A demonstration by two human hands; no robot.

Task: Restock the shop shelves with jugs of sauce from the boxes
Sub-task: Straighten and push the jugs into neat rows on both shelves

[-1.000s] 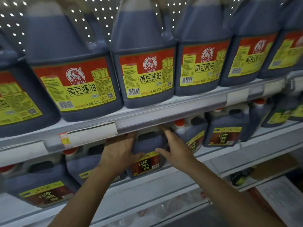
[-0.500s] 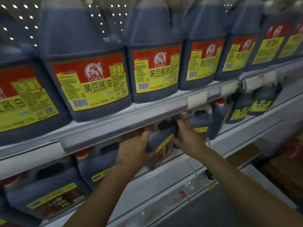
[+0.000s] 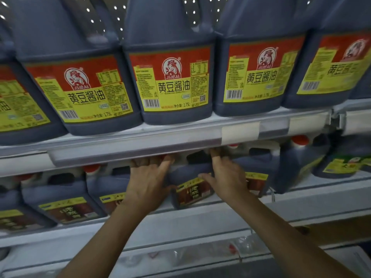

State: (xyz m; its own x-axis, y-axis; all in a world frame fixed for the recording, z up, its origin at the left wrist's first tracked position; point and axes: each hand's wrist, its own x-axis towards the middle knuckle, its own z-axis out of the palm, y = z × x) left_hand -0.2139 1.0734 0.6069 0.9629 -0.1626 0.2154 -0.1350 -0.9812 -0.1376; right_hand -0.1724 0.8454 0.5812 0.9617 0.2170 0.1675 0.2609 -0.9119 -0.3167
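Your left hand [image 3: 147, 182] and right hand [image 3: 225, 178] clasp one dark jug [image 3: 190, 185] between them on the lower shelf [image 3: 301, 199], just under the front rail of the upper shelf [image 3: 140, 145]. The left fingers are curled round the jug's left shoulder; the right palm presses its right side, thumb across the front above the brown label, fingertips reaching up behind the rail. The jug stands at the shelf's front edge, turned slightly, between neighbouring brown-labelled jugs [image 3: 66, 203]. On the upper shelf a row of larger jugs with red and yellow labels [image 3: 172, 81] stands shoulder to shoulder.
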